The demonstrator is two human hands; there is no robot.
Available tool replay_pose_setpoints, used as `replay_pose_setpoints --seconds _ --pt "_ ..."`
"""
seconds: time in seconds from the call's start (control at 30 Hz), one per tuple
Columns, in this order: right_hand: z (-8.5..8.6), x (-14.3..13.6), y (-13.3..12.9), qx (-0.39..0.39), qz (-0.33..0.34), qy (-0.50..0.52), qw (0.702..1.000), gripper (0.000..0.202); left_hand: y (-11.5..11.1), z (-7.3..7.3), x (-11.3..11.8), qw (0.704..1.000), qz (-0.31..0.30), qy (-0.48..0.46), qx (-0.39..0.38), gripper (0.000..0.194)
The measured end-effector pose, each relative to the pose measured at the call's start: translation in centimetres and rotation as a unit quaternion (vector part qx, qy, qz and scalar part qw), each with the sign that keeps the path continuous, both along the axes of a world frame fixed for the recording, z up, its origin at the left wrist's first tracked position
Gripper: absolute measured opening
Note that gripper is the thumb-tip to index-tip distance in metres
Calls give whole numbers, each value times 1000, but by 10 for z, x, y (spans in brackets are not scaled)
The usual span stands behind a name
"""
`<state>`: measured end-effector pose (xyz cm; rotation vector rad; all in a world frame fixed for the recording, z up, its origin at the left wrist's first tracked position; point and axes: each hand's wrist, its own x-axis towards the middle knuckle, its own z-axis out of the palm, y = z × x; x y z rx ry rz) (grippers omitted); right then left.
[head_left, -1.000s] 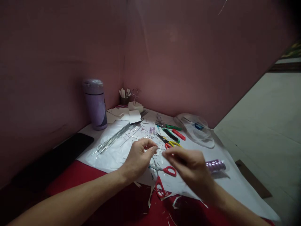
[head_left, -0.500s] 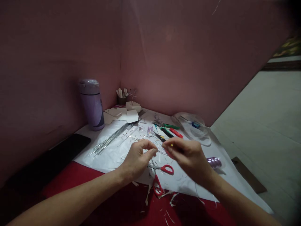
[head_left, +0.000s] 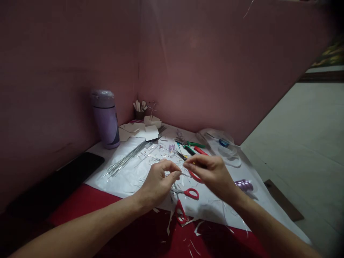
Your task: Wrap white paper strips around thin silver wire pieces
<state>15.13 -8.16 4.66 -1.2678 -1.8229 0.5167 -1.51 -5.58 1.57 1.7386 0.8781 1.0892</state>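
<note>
My left hand (head_left: 161, 177) is closed in a pinch on a short thin wire (head_left: 186, 174) that sticks out to the right from the fingertips. Just beside it, my right hand (head_left: 211, 173) is also pinched; whatever lies between its fingertips is too fine to make out. Below the hands are scissors with red handles (head_left: 191, 194), partly hidden by my left hand. A second pair of scissors (head_left: 196, 176) with a red loop lies behind my right hand. To the right of that hand sits a spool of shiny purple thread (head_left: 244, 185).
A bundle of straight wires (head_left: 126, 159) lies at left, near a purple tumbler (head_left: 106, 120) and a black flat object (head_left: 61, 175). Green-handled pliers (head_left: 195, 144), a red-handled tool (head_left: 201, 150) and a clear plastic bag (head_left: 228, 152) are behind. Scraps litter the white sheet (head_left: 215, 211).
My right hand has shifted slightly left and its fingers have straightened somewhat, uncovering more of the red scissor loop. My left hand stays nearly still with the wire.
</note>
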Motion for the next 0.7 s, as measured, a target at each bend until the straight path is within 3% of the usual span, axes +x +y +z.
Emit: replay_pose_setpoints --seconds 0.07,0.13,0.23,0.3,0.4,0.5,0.6,0.7 --pt "-9 7 13 -70 0 73 995 17 1 1 -1 999 -17 -21 -23 11" --pt "-28 7 13 -115 1 115 987 20 3 0 -1 998 -7 -38 -44 11" --pt "-49 -5 -8 -97 -13 96 991 18 6 -2 0 998 29 -34 -47 11" --pt "-42 -14 -23 -47 0 30 998 17 5 -3 0 998 52 -11 -24 10" --pt "-12 -15 -23 25 11 -79 997 17 1 -2 1 999 48 16 10 10" --pt "6 -2 -1 -16 14 -47 999 17 -1 0 1 1000 -6 -2 -11 10" --pt "-11 6 13 -112 38 80 990 19 2 0 -1 998 -23 -42 -52 11" --pt "-38 -3 1 -120 21 126 985 19 7 -3 -1 996 12 -60 -57 11"
